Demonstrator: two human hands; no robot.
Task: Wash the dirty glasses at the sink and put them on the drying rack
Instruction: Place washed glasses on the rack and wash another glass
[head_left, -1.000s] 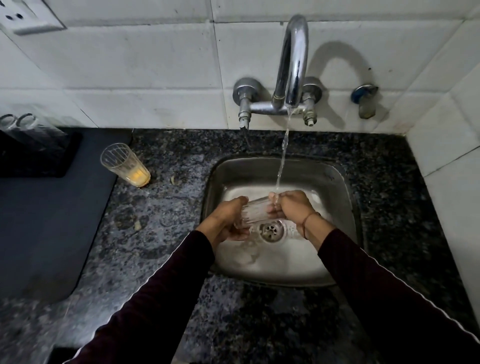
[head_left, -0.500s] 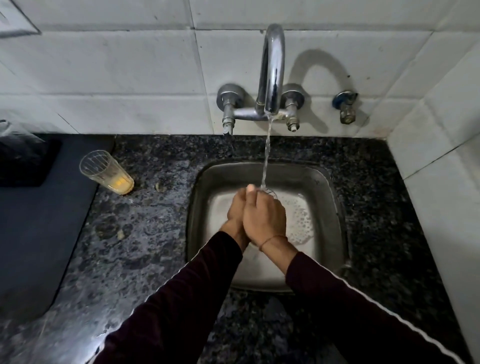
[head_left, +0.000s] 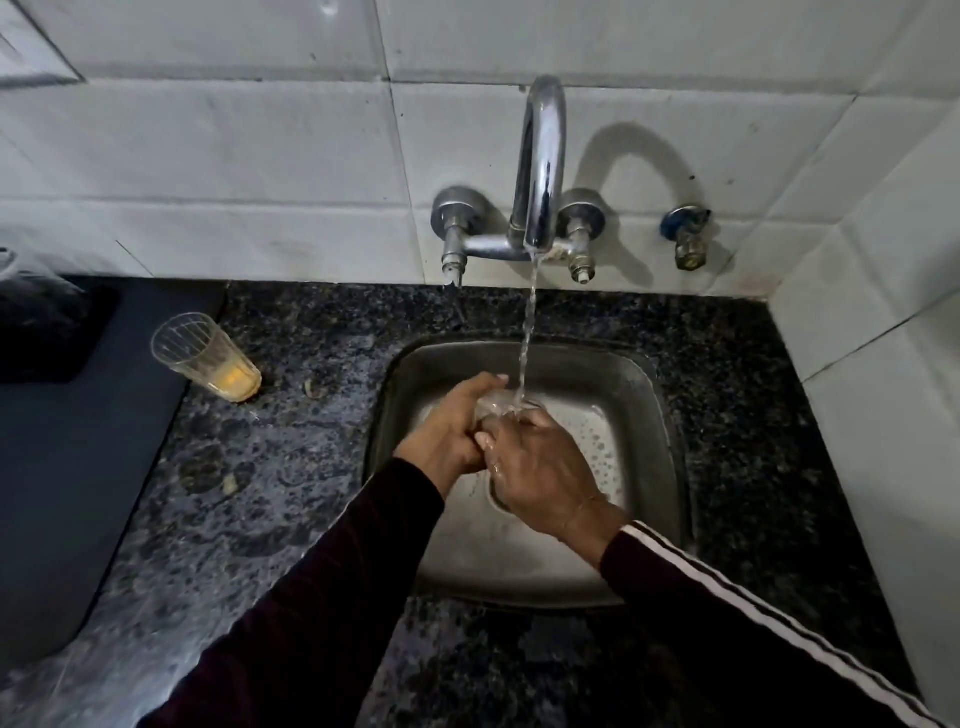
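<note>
White wall tiles and a speckled granite counter (head_left: 291, 467) frame the steel sink (head_left: 654, 415), where a clear glass (head_left: 498, 408) sits under the tap (head_left: 540, 171) stream, gripped by the left hand (head_left: 452, 431) from nine o'clock and by the right hand (head_left: 540, 467) from five. Wet, soapy glass could likely slip and crack against the basin. Foamy water pools in the sink; at ten o'clock a second glass (head_left: 208, 358) holds yellow dregs.

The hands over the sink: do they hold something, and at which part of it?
Both hold one clear glass under the running water. The left hand grips its side; the right hand wraps it from the other side. The exact place of the fingers is hidden.
</note>
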